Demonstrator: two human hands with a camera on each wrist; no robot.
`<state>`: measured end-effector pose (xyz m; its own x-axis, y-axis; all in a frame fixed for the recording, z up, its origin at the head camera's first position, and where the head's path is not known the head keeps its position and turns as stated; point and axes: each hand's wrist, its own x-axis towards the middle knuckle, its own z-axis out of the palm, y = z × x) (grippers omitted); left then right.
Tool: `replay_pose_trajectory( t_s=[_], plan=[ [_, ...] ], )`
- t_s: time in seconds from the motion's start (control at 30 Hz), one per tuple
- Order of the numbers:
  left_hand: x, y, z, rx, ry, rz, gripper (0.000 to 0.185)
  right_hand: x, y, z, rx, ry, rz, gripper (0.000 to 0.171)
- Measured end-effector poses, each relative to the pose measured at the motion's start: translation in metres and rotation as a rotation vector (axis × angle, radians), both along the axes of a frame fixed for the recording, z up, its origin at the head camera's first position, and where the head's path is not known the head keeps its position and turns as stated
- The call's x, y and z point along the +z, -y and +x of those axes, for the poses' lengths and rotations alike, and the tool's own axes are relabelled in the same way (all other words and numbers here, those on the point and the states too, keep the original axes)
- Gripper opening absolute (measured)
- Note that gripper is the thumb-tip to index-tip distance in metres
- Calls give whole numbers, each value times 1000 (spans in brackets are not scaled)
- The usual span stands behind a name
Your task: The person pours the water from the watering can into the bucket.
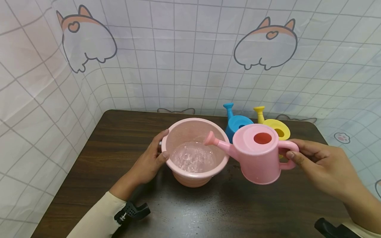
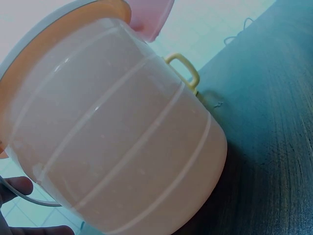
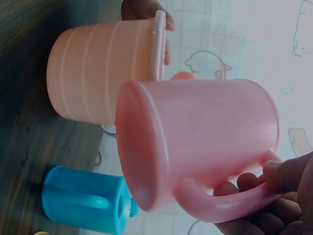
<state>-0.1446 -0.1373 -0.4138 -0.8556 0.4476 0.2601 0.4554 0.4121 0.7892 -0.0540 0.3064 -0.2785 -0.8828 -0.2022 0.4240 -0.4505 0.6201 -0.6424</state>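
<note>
A pink bucket stands on the dark wooden table, with rippling water inside. My left hand grips its left side, thumb at the rim and fingers around the outside. With my right hand I hold a pink watering can by its handle, clear of the table. The can is close to level, and its spout overlaps the bucket's right rim in the head view. In the left wrist view the bucket wall fills most of the picture, with fingers at a thin wire handle.
Behind the pink can, a blue watering can and a yellow watering can stand at the back right of the table. Wet spots show on the wood right of the bucket. A grid-patterned cloth hangs behind the table.
</note>
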Motion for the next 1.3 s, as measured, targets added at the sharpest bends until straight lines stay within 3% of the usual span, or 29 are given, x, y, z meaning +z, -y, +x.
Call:
replay_pose_trajectory(
  t_s=[0.43, 1.03, 1.3],
  plan=[
    [1, 0, 1, 13, 5, -13, 75, 0, -1, -2, -39, 30, 5, 30],
    [2, 0, 1, 13, 9, -4, 75, 4, 1, -4, -7, 27, -7, 32],
    [3, 1, 0, 6, 23, 1, 73, 3, 0, -4, -36, 39, -6, 31]
  ],
)
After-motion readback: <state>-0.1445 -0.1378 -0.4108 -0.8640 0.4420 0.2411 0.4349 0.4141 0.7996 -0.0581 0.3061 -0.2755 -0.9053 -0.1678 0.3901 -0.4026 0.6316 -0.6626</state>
